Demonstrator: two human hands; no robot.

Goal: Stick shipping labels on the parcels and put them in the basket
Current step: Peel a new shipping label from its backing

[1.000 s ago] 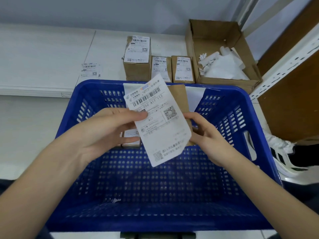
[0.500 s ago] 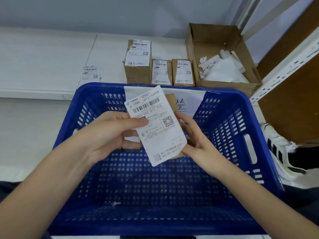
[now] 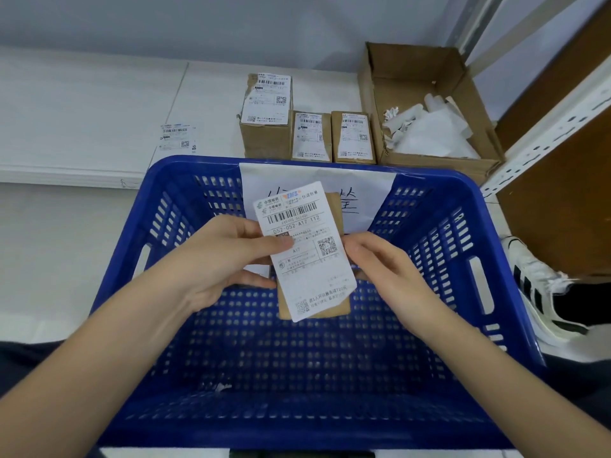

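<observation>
Over the blue basket [image 3: 439, 223], my left hand [image 3: 221, 259] pinches a white shipping label [image 3: 310, 259] by its left edge, thumb on its face. The label lies across a small brown parcel [image 3: 335, 206], covering most of it. Brown card shows only at the top right and along the bottom. My right hand [image 3: 380, 266] holds the parcel at its right side, fingers behind it. A white corner of something labelled [image 3: 261, 270] shows under my left hand, mostly hidden.
Three labelled parcels [image 3: 266, 117] [image 3: 310, 137] [image 3: 353, 137] stand on the floor beyond the basket. A loose label [image 3: 177, 137] lies to their left. An open carton [image 3: 410, 74] with paper scraps sits right of them. A shoe [image 3: 535, 292] and shelf frame [image 3: 545, 133] are at the right.
The label has swung from a tilt to nearly straight over the parcel. Both hands have come closer together and sit a little lower over the basket.
</observation>
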